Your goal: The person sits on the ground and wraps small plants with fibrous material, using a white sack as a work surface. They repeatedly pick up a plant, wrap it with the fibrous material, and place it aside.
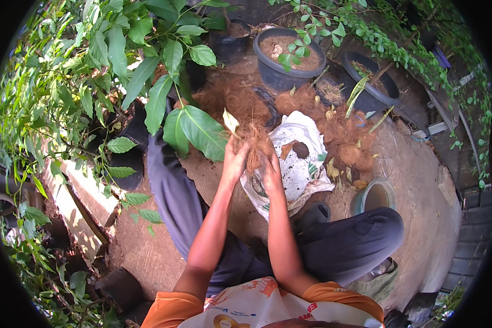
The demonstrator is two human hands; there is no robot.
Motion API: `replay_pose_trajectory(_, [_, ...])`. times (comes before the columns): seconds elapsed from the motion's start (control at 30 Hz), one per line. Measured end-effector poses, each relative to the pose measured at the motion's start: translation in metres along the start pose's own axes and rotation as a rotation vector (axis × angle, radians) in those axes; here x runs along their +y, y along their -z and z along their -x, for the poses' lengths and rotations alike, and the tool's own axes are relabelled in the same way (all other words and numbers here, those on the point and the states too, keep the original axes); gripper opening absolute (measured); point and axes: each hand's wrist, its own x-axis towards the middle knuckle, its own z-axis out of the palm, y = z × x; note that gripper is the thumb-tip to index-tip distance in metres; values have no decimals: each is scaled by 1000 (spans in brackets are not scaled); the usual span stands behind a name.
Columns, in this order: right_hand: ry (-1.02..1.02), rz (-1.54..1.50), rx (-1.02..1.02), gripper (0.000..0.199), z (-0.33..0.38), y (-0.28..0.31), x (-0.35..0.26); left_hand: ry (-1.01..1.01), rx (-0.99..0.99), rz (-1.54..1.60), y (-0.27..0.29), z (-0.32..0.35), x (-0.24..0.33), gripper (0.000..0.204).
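Between my hands is a loose clump of brown coconut fibre (255,143), held up in front of me. My left hand (236,159) closes on its left side, and my right hand (271,170) grips the right side. A pale yellowish leaf (230,121) stands out just above my left fingertips. Below and to the right of the clump lies a crumpled white sack (296,183) with dark crumbs and a dark brown round lump (300,150) on it. More coconut fibre (349,139) is heaped beyond and right of the sack.
A large dark pot (281,76) of soil stands at the back, with another black pot (391,98) to its right. A translucent bucket (378,195) sits by my right knee. Leafy plants (169,71) reach in from the left, close to my left hand. Stone slabs (90,191) lie at left.
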Motion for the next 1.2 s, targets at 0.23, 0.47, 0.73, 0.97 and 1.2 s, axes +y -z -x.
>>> replay_pose_trajectory(0.23, [99,125,52,49,-1,1,-4,-50,19,-214,-7,6,-4,80])
replay_pose_trajectory(0.47, [75,295,55,44,0,10,-16,-173,-72,-135,-6,1,-17,51])
replay_pose_trajectory(0.73, [17,55,145,46,-4,31,3,-144,-128,-121,-16,7,-18,66])
replay_pose_trajectory(0.97, [-55,-28,161,46,-18,46,24,-127,-182,-198,-12,9,-4,66])
replay_pose_trajectory(1.2, [-40,87,101,47,-6,32,4,-106,-216,-17,-5,-2,-17,53])
